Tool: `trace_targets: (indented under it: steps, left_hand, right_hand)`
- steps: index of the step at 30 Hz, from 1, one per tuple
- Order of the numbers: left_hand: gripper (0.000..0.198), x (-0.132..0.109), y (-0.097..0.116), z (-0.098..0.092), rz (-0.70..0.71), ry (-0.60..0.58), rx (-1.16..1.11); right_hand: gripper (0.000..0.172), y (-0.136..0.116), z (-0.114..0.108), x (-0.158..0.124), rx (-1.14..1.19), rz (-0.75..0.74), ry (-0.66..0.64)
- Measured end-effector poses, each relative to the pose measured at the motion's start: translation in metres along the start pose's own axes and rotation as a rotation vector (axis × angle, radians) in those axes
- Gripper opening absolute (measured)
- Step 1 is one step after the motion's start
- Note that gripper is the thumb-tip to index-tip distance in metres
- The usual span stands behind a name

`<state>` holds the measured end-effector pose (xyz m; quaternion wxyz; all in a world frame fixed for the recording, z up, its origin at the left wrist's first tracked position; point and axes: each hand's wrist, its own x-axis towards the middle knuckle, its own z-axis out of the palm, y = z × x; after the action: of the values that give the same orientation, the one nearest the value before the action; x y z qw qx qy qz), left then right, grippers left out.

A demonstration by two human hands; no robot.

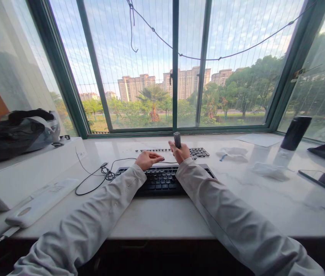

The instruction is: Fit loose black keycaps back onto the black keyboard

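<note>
My right hand [181, 152] is wrapped round a small dark grey cylinder-shaped tool [177, 139], held upright above the far edge of a black keyboard [162, 179]. My left hand [148, 159] lies beside it with fingers stretched flat toward the right, over the keyboard's top rows. Several loose black keycaps [197, 152] lie in rows on the white marble sill [156, 214] just behind the keyboard. Both arms wear pale sleeves.
A black cable [93, 178] coils left of the keyboard. A white box [30, 172] with a dark bag [9, 134] stands at left. A black tumbler [295, 132], crumpled tissues [268, 170], a sheet of paper [258, 140] and a phone [323, 180] lie at right.
</note>
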<state>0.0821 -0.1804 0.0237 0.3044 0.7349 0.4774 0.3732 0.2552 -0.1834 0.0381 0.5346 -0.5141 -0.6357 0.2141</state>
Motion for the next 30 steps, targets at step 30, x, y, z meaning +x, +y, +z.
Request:
trace_targets:
  steps: [30]
  left_hand:
    - [0.015,-0.007,0.004,0.006,0.400,0.335,0.501]
  right_hand:
    - [0.033,0.014,-0.065,0.018,-0.732,-0.152,-0.178]
